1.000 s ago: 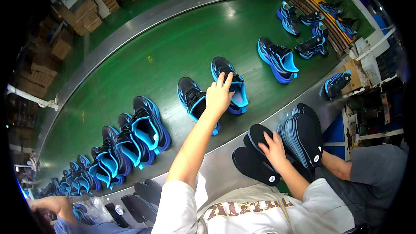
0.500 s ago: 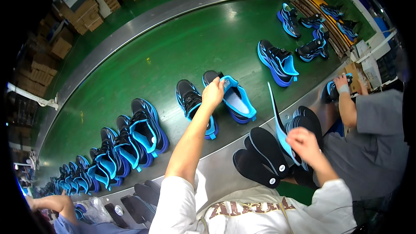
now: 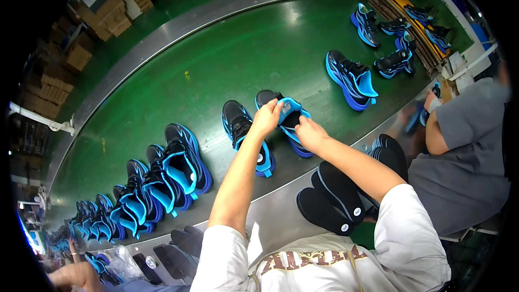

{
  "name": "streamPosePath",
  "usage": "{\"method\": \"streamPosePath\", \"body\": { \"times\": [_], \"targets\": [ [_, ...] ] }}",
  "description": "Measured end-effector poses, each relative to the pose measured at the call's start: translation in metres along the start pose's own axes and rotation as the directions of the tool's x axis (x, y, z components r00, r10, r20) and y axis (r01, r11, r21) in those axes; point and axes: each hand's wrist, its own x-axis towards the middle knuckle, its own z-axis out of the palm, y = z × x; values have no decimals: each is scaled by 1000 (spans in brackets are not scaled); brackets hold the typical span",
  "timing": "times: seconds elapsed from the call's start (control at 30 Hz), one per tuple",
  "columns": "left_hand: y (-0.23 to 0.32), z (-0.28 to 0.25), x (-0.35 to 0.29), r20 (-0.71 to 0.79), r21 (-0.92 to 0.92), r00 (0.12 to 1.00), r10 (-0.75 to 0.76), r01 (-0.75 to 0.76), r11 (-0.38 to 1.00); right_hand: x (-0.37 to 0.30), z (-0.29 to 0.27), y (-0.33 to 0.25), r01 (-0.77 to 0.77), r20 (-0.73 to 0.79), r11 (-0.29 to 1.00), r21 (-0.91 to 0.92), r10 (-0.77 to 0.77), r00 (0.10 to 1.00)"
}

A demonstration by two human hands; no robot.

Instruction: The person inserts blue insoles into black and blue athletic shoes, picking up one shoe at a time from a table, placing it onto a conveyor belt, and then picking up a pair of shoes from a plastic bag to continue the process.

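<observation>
A black and blue sneaker (image 3: pixel 265 97) lies on the green belt in front of me, toe pointing away. My left hand (image 3: pixel 267 118) is closed on its tongue at the opening. My right hand (image 3: pixel 312 133) is at the heel side of the same opening, fingers closed on a dark insole (image 3: pixel 292 119) that lies mostly inside the shoe. The fingertips are partly hidden by the collar. Just left of it stands another sneaker (image 3: pixel 235 116), with a pale round mark on the insole inside.
Several sneakers (image 3: pixel 186 157) line the belt (image 3: pixel 216 54) at left; more stand at right. Black insoles (image 3: pixel 321 211) lie in stacks on the metal edge (image 3: pixel 281 189) near me. A co-worker in grey (image 3: pixel 459 167) sits at right; another person's arm (image 3: pixel 75 276) shows at lower left.
My right hand has moved from above the insole stacks to the sneaker, bringing the insole into it. The white inside of the shoe is now covered dark. My left hand still holds the tongue.
</observation>
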Motion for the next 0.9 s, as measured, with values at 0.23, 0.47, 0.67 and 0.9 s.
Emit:
{"method": "streamPosePath", "body": {
  "times": [0.23,0.47,0.67,0.9],
  "targets": [
    [-7,10,-6,-172,-121,983,-65,44,992,-9,-41,-15,-114,234,991,-69,127,964],
    [3,-4,-9,44,-63,992,-118,120,991,-1,-14,1,37,202,997,-71,-22,979],
    [3,2,-10,16,-1,995,-103,103,995,25,26,11,41,69,990,-137,-32,997],
    [6,-2,-12,50,39,985,-163,161,986,38,24,10,138,344,967,-214,-57,937]
  ]
}}
